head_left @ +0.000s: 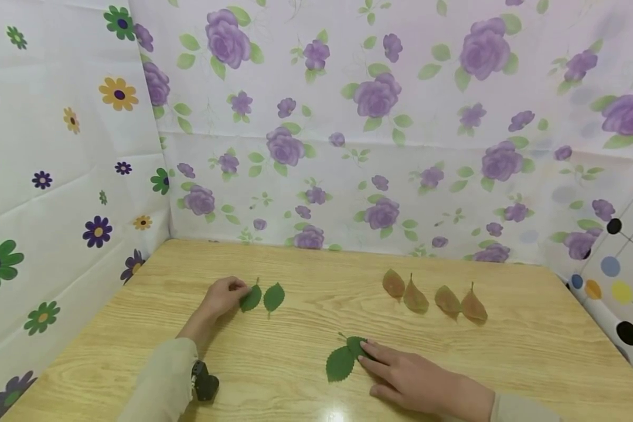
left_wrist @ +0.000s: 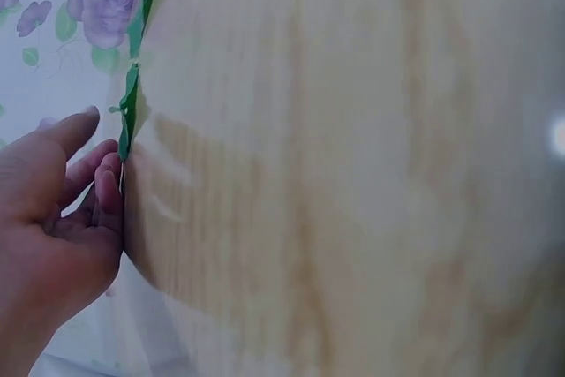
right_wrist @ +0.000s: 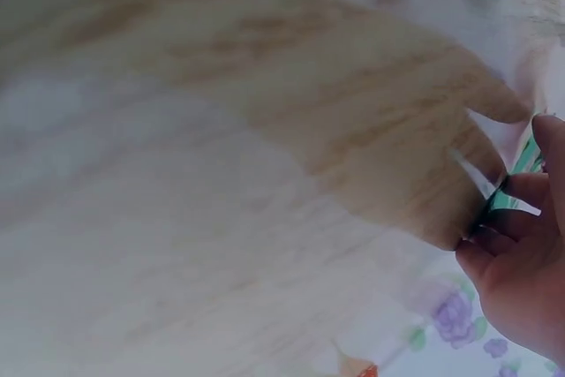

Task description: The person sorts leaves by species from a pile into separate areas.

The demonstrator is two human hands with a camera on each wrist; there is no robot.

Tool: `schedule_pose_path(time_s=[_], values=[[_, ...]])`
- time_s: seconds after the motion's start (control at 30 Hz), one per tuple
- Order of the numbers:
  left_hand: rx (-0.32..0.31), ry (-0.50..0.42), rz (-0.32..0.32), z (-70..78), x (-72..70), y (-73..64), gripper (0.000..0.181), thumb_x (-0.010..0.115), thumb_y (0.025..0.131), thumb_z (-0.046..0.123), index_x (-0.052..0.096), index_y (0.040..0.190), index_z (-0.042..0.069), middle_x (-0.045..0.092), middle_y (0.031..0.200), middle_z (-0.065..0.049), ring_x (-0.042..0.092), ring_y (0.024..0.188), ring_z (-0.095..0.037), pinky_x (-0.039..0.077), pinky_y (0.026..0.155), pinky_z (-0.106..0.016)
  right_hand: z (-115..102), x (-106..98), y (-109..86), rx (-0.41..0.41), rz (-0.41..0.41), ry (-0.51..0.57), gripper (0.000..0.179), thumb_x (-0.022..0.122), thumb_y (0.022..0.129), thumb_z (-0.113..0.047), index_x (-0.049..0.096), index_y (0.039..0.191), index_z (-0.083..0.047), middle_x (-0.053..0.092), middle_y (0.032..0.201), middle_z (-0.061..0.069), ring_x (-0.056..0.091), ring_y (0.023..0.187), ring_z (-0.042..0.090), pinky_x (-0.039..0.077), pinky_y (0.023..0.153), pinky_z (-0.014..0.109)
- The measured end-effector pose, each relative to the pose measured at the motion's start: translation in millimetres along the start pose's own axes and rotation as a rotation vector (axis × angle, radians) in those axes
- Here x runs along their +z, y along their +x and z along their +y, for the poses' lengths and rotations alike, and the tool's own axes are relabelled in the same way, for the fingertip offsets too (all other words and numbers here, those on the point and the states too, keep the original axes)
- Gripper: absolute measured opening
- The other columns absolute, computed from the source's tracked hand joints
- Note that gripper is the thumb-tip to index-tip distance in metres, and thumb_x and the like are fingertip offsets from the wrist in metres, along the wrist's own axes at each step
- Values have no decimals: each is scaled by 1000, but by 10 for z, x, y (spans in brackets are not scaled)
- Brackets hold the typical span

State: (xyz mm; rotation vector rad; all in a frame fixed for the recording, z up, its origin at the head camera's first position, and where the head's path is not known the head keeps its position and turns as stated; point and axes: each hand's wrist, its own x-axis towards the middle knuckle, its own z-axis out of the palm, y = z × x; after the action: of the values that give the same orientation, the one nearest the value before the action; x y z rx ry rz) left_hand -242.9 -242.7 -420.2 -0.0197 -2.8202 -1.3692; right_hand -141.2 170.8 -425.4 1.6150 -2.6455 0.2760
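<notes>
In the head view, the fingertips of my left hand [head_left: 225,296] touch the left edge of a green leaf [head_left: 252,299] with toothed edges. The left wrist view shows the thumb held apart from those fingertips, off the leaf. A second green leaf [head_left: 274,298] lies just right of it. Nearer to me, my right hand [head_left: 408,378] lies palm down with spread, fairly straight fingers. Its fingertips rest on a small green leaf [head_left: 356,344] and partly cover it. A larger green leaf [head_left: 340,364] adjoins that one at lower left.
Two pairs of reddish-green leaves lie at the right rear: one pair includes a leaf [head_left: 415,296], the other a leaf [head_left: 473,306]. They rest on a wood-grain table [head_left: 306,334]. Flowered sheets [head_left: 327,152] hang behind and at the sides. A black device [head_left: 206,382] is on the left wrist.
</notes>
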Motion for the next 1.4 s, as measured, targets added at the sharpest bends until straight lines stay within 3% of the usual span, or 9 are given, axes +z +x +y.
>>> schedule_pose_path(time_s=[0.2, 0.3, 0.37, 0.5, 0.63, 0.77, 0.9, 1.1, 1.4], values=[[-27, -133, 33, -17, -30, 1, 34, 57, 99, 24, 59, 115, -6, 60, 101, -15, 57, 89, -23, 51, 73, -31, 11, 12, 1, -8, -9, -10, 56, 42, 104, -38, 46, 139, 5, 39, 145, 25, 45, 128, 36, 49, 93, 40], [42, -200, 53, 75, -9, -65, 37, 57, 100, 25, 57, 118, -6, 59, 108, -17, 58, 94, -25, 52, 78, -32, 17, 19, -3, -11, -8, -27, 57, 41, 104, -38, 46, 139, 5, 39, 145, 25, 45, 129, 35, 48, 94, 39], [103, -213, 31, 207, 50, -139, 36, 57, 99, 25, 58, 119, -5, 59, 112, -17, 58, 99, -27, 52, 82, -36, 21, 16, -11, -9, -3, -40, 57, 41, 104, -39, 46, 139, 5, 39, 145, 25, 45, 129, 35, 48, 94, 39], [234, -184, -123, 521, 279, -328, 30, 60, 97, 21, 61, 115, -3, 62, 109, -13, 59, 97, -27, 52, 82, -41, 24, -9, -24, -2, 5, -61, 57, 41, 104, -39, 46, 139, 5, 39, 145, 25, 45, 129, 35, 48, 94, 40], [333, -158, -295, 743, 597, -503, 24, 62, 96, 18, 64, 110, -1, 63, 103, -4, 59, 92, -21, 53, 76, -33, 19, -15, -29, 5, -3, -58, 57, 41, 104, -39, 46, 140, 4, 38, 146, 25, 45, 129, 35, 48, 95, 41], [365, -140, -408, 899, 869, -655, 21, 65, 94, 17, 66, 106, 1, 64, 101, -1, 59, 89, -17, 51, 74, -26, 7, -8, -23, 11, -17, -49, 57, 40, 104, -40, 45, 141, 3, 37, 147, 24, 44, 130, 34, 47, 95, 41], [368, -134, -466, 1020, 1016, -790, 18, 68, 91, 14, 66, 104, 1, 64, 100, -3, 58, 86, -14, 50, 71, -24, -3, -11, -22, 14, -25, -40, 58, 39, 104, -40, 44, 141, 3, 37, 147, 23, 44, 130, 34, 47, 96, 41], [393, -63, -424, 1106, 1127, -895, 16, 72, 87, 8, 65, 98, 0, 63, 95, -6, 58, 80, -12, 50, 67, -22, -7, -11, -24, 1, -8, -56, 57, 40, 104, -39, 45, 140, 4, 38, 146, 24, 45, 129, 35, 48, 95, 40], [418, 146, -316, 1120, 1277, -951, 39, 83, 76, 19, 69, 104, -5, 56, 84, 0, 46, 72, -7, 42, 63, -20, 11, 14, -29, -10, 13, -52, 57, 42, 103, -40, 46, 139, 5, 39, 145, 25, 46, 128, 36, 49, 93, 40]])
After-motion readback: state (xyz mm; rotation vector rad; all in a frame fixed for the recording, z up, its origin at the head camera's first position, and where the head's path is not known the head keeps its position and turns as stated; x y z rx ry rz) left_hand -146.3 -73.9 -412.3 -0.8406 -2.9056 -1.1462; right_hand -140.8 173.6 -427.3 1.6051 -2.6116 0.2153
